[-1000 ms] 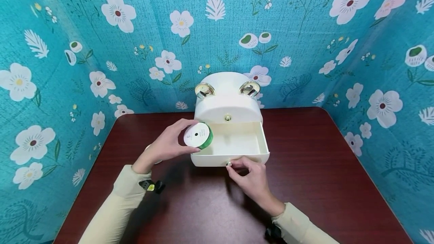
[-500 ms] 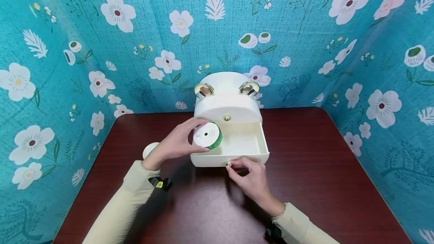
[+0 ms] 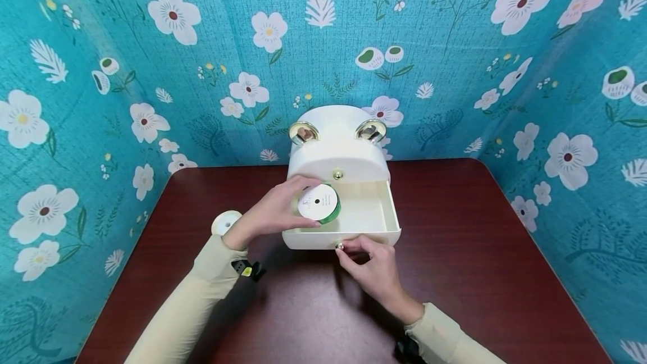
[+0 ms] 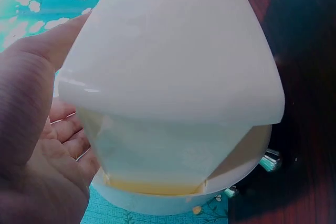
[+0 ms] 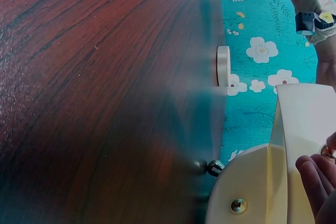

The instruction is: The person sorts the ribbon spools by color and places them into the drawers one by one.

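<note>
Between the thumb and fingers of my left hand (image 3: 275,208) is a spool of green ribbon (image 3: 317,202) with a round white label. It is held over the left part of a pulled-out drawer (image 3: 371,206), tilted so its label faces up. The drawer belongs to a small cream cabinet (image 3: 338,156) on the dark red table. My right hand (image 3: 373,267) pinches the small metal knob (image 3: 340,246) on the drawer front. In the left wrist view the drawer front (image 4: 173,45) fills the middle and the spool is hidden. The right wrist view shows the right fingers (image 5: 315,177) at the knob.
A second white spool (image 3: 222,222) lies on the table left of the cabinet, partly behind the left wrist. Two shiny gold ring-like pieces (image 3: 370,131) stand on the cabinet top. An upper drawer knob (image 3: 337,174) sits above the pulled-out drawer. Floral blue cloth (image 3: 429,44) surrounds the table.
My left hand has moved right with the ribbon spool, from the drawer's left edge to over its inside. The second spool has come into fuller view. My right hand stays on the knob.
</note>
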`<state>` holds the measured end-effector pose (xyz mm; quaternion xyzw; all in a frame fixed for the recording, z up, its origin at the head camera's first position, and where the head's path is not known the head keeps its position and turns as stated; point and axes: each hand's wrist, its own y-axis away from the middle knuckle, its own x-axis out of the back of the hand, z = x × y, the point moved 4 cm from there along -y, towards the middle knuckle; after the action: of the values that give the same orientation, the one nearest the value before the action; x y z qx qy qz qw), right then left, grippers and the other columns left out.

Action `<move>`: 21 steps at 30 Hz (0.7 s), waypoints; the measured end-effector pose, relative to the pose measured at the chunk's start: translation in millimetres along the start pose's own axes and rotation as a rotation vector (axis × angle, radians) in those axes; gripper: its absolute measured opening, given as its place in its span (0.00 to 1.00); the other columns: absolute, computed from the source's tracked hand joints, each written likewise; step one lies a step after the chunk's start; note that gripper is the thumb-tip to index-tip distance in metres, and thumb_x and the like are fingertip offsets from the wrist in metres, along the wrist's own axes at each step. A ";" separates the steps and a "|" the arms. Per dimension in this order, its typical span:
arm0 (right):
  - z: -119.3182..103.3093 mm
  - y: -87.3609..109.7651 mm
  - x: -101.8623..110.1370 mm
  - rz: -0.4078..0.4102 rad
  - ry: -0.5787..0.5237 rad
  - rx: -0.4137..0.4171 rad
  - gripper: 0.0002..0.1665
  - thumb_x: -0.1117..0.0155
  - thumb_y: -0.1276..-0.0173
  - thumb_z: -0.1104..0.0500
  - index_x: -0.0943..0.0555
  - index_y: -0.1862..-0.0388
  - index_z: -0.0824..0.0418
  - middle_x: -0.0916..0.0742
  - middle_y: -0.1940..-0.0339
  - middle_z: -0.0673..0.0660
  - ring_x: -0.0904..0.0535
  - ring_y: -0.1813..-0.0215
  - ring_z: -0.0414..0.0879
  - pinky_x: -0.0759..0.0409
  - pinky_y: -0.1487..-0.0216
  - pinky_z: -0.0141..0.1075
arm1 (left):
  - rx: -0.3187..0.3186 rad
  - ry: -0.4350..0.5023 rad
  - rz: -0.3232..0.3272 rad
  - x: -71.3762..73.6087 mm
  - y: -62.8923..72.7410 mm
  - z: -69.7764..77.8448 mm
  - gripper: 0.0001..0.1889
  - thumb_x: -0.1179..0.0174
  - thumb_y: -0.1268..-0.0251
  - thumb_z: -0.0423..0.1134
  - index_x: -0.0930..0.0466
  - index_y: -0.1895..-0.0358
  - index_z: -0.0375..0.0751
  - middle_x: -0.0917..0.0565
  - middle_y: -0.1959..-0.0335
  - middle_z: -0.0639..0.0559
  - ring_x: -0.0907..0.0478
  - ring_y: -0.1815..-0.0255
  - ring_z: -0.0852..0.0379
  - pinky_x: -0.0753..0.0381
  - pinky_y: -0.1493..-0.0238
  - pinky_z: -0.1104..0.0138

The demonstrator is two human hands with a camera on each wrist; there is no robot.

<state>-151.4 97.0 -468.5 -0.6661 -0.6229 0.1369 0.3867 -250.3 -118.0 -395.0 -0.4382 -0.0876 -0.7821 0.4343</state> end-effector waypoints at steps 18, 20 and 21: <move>0.2 0.1 -1.8 0.014 -0.021 0.021 0.13 0.19 0.51 0.73 0.11 0.68 0.62 0.07 0.71 0.56 0.10 0.72 0.44 0.14 0.68 0.27 | 0.023 -0.211 -0.128 -17.5 -18.5 1.0 0.45 0.19 0.51 0.57 0.25 0.28 0.46 0.21 0.32 0.51 0.26 0.31 0.54 0.24 0.30 0.55; 0.2 0.4 -2.1 0.016 -0.028 0.020 0.13 0.19 0.51 0.73 0.12 0.68 0.62 0.07 0.71 0.57 0.10 0.72 0.44 0.14 0.69 0.27 | 0.021 -0.253 -0.139 -20.0 -20.3 1.9 0.45 0.19 0.51 0.57 0.25 0.29 0.45 0.20 0.33 0.50 0.25 0.32 0.53 0.23 0.31 0.56; 0.4 0.7 -2.4 0.016 -0.032 0.022 0.14 0.19 0.52 0.74 0.12 0.68 0.62 0.08 0.71 0.58 0.10 0.72 0.44 0.14 0.69 0.28 | 0.017 -0.277 -0.145 -21.2 -20.9 2.8 0.45 0.19 0.51 0.57 0.25 0.29 0.45 0.20 0.33 0.50 0.24 0.32 0.53 0.23 0.31 0.56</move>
<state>-151.7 94.9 -469.9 -0.6646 -0.6221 0.1576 0.3826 -259.4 -91.0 -404.4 -0.5306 -0.1847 -0.7427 0.3644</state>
